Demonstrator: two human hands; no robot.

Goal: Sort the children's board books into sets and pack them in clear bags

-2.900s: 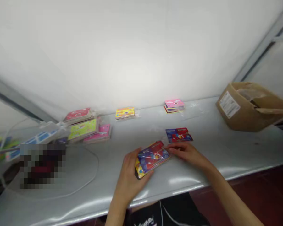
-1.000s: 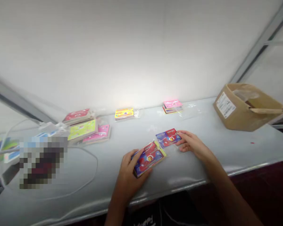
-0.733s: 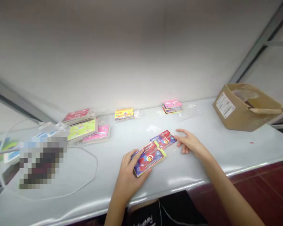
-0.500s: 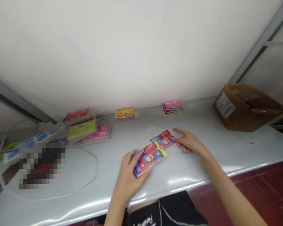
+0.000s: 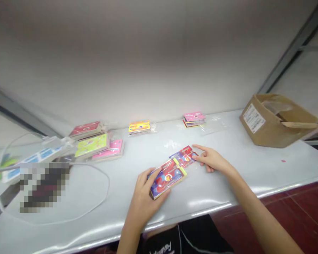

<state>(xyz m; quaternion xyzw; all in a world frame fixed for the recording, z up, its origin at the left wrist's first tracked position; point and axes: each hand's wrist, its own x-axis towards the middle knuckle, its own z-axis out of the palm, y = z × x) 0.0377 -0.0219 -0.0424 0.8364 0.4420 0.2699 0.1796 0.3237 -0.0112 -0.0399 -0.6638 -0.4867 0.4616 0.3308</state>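
Note:
My left hand (image 5: 146, 195) grips a stack of red and blue cards (image 5: 167, 178) with a yellow edge, in what looks like clear wrapping, thumb along the near side and fingers over the top. Just beyond it, a smaller red and blue card (image 5: 184, 156) lies flat on the table, its lower left meeting the stack's upper corner. My right hand (image 5: 210, 159) rests at that card's right edge with a fingertip on it. The index finger points out to the left, the thumb is lower, and the other fingers are curled.
Along the wall on the grey table (image 5: 217, 190) are a yellow stack (image 5: 139, 127) and a pink-topped stack (image 5: 194, 119). Red (image 5: 85, 129), green (image 5: 92, 145) and pink (image 5: 110, 149) booklets sit left, near a power strip (image 5: 34, 160) and white cable (image 5: 108, 183). An open cardboard box (image 5: 275, 127) stands right.
The lighting on the wall and table has changed. My right index finger has shifted very slightly to the left; my left hand and the stack have stayed where they were.

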